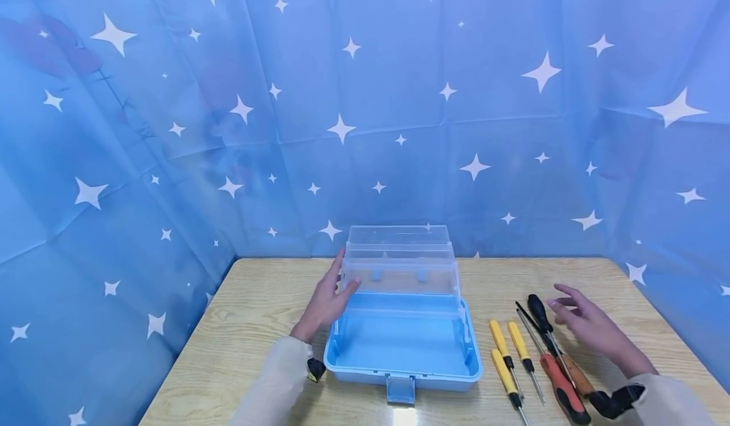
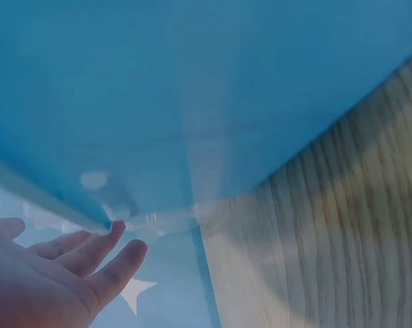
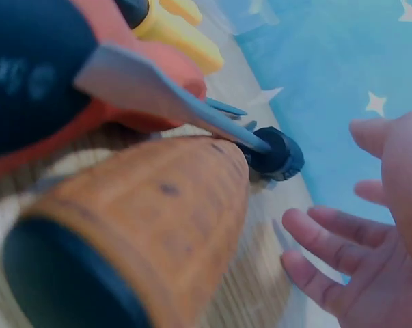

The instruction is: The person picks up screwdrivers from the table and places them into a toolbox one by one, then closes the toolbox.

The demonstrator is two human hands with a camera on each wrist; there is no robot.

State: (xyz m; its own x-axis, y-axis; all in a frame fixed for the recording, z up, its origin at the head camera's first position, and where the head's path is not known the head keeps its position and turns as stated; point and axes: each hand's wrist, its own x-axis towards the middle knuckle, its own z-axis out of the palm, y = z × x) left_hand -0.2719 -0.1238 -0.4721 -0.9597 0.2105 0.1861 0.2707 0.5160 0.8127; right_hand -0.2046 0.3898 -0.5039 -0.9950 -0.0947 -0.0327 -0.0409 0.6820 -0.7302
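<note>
A light blue toolbox (image 1: pixel 402 343) stands on the table, its clear lid (image 1: pixel 399 248) tilted up at the back. My left hand (image 1: pixel 327 299) is at the left side of the raised lid, fingers extended; in the left wrist view the left hand (image 2: pixel 76 273) has its fingertips by the box's edge. To the right, my right hand (image 1: pixel 590 324) hovers beside a black-handled screwdriver (image 1: pixel 538 312), fingers loosely bent around nothing. In the right wrist view, that black handle (image 3: pixel 277 154) lies just beyond the right hand's (image 3: pixel 356 253) fingertips.
Beside the box lie several yellow-handled screwdrivers (image 1: pixel 520 340), a red-and-black-handled screwdriver (image 1: pixel 561 388) and a brown-handled screwdriver (image 3: pixel 151 219). A blue star-patterned curtain (image 1: pixel 399 109) hangs behind the wooden table (image 1: pixel 228 337). The box's front latch (image 1: pixel 400 389) hangs down.
</note>
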